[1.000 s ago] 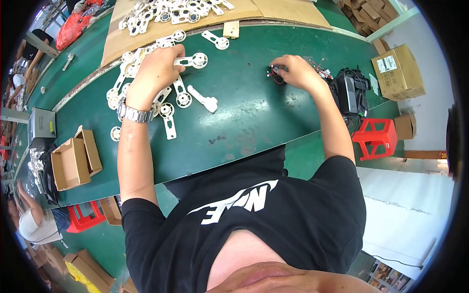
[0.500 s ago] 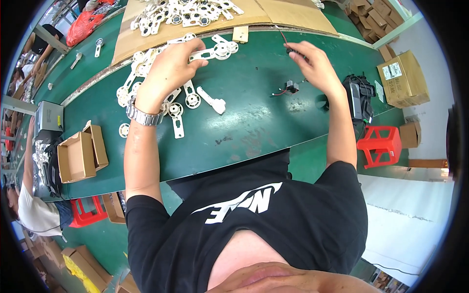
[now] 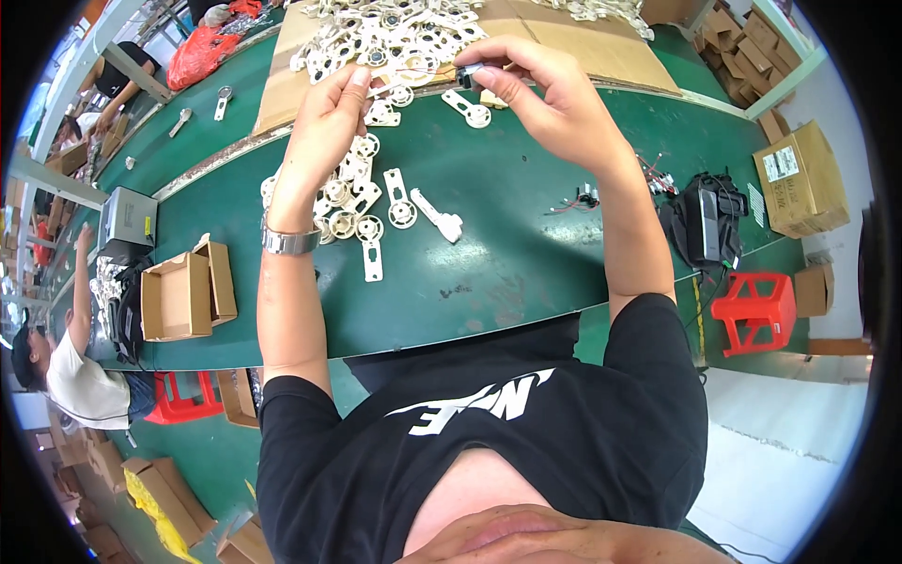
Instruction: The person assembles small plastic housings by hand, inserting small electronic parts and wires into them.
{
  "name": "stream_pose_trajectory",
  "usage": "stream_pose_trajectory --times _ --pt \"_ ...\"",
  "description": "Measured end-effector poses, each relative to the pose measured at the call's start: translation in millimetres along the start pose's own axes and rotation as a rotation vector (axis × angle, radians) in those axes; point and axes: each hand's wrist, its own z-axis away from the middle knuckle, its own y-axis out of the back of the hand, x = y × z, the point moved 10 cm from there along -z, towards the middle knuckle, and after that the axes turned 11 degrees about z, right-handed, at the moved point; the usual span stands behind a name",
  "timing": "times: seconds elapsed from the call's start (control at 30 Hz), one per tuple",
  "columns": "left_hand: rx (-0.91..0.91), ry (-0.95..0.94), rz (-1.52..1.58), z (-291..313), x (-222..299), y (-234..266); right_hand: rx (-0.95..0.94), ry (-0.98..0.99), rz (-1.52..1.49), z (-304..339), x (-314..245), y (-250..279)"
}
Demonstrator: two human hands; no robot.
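Note:
My right hand [image 3: 550,99] pinches a small black motor-like part with thin wires [image 3: 465,77] between thumb and fingertips, above the far part of the bench. Thin wires run from it toward my left hand [image 3: 329,117]. Thumb and index finger of my left hand are pressed together; what they grip is hard to tell against the white parts behind. White plastic arms with round rings [image 3: 343,193] lie under and beside my left wrist. A single white arm [image 3: 401,199] and a white piece with a bulky end [image 3: 440,218] lie to their right.
A big heap of white parts [image 3: 385,38] covers cardboard at the far side. Small wired parts [image 3: 587,197] lie by my right forearm, near a black bag [image 3: 705,221]. Open cardboard boxes [image 3: 178,296] stand left on the green bench [image 3: 489,273]. A co-worker [image 3: 89,376] is at far left.
My right hand has moved left with the small wired part, closer to my left hand. My left hand has gone from spread fingers to a pinch. The view has shifted slightly.

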Motion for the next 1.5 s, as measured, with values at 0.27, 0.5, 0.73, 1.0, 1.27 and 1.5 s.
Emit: stream_pose_trajectory --times 0.27,0.5,0.73,1.0,1.27,1.5 --pt "0.003 -0.081 -0.178 5 14 -4 -0.085 -0.019 0.086 1 18 -20" --pt "0.152 -0.131 -0.229 9 25 3 -0.066 -0.156 -0.023 5 22 -7" --pt "0.071 -0.065 -0.239 9 17 0 -0.071 -0.101 -0.007 6 27 -9" --pt "0.108 -0.049 -0.198 19 26 -13 0.036 -0.12 -0.089 7 25 -22" --pt "0.129 0.088 -0.206 27 21 -21 0.008 -0.315 -0.172 18 45 -46" --pt "0.096 0.042 -0.299 24 20 -22 -0.174 -0.082 0.119 15 25 -47"
